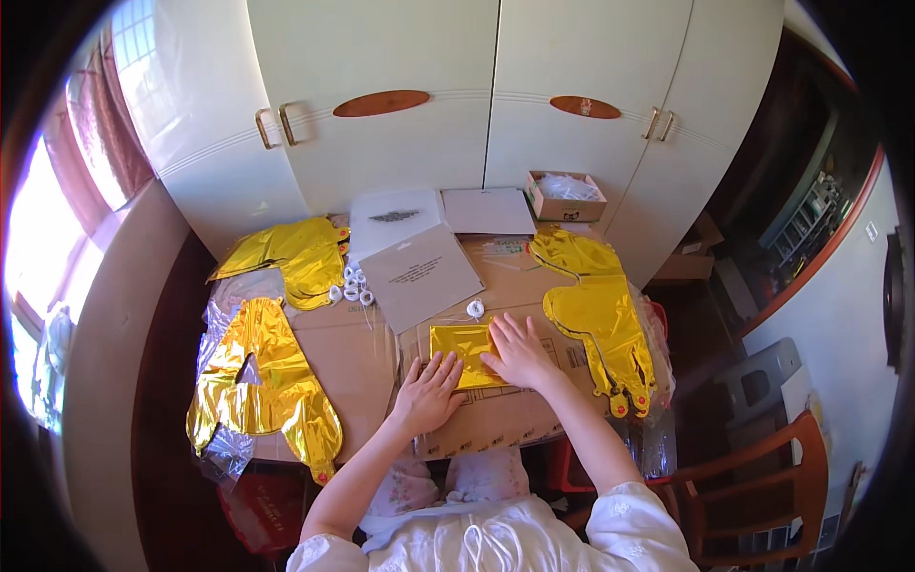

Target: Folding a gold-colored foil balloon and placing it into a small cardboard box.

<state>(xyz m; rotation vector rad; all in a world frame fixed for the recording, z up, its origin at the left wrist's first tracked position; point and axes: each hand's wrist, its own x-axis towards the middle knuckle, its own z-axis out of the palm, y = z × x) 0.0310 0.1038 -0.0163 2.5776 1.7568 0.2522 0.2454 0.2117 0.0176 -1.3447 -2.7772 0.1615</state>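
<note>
A folded gold foil balloon (467, 341) lies as a flat rectangle on the cardboard near the table's front middle. My left hand (428, 393) rests on its left edge with the fingers stretched out. Flat on its right end is my right hand (519, 353), fingers spread. Just beyond the packet sits a small roll of white ribbon (476, 309). Unfolded gold foil balloons lie around: a letter-A balloon (267, 372) at the near left, another balloon (300, 257) behind it, and a third balloon (600, 310) on the right.
Grey card sheets (419, 276) and white packets (396, 219) lie at the back middle. Several white ribbon rolls (353, 284) cluster left of them. An open box (567, 198) with clear plastic stands at the back right, before white cabinets (381, 57). A wooden chair (762, 486) stands near right.
</note>
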